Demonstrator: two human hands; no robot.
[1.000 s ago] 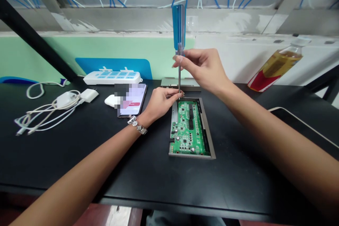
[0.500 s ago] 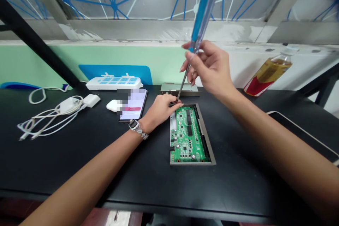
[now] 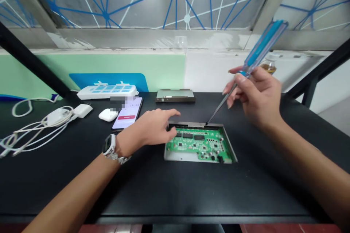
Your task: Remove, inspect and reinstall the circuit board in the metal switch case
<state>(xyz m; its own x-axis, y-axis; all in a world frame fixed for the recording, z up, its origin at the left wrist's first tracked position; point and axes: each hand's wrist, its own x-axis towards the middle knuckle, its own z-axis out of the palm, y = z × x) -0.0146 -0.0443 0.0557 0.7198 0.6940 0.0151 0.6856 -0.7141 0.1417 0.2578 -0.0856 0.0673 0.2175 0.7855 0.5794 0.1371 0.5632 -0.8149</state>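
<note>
A green circuit board [image 3: 191, 142] sits in a shallow metal case [image 3: 180, 157], which lies lengthwise across the black table. At the case's left end is my left hand [image 3: 153, 127], thumb and index finger spread apart, the thumb over the board's upper left corner. My right hand [image 3: 257, 94] grips a screwdriver [image 3: 264, 45] with a clear and blue handle, held at a slant. Its dark tip is at the case's far edge, near the middle; whether it touches the metal I cannot tell.
Behind the case lies a metal cover piece [image 3: 175, 95]. To the left are a phone [image 3: 127, 114], a white earbud case [image 3: 108, 115], a power strip [image 3: 108, 91] and white cables with chargers [image 3: 58, 116]. A bottle [image 3: 269, 66] stands partly hidden behind my right hand.
The case with the board has turned from lengthwise away from me to crosswise. My left hand's fingers have spread. My right hand and the screwdriver have shifted right and lower.
</note>
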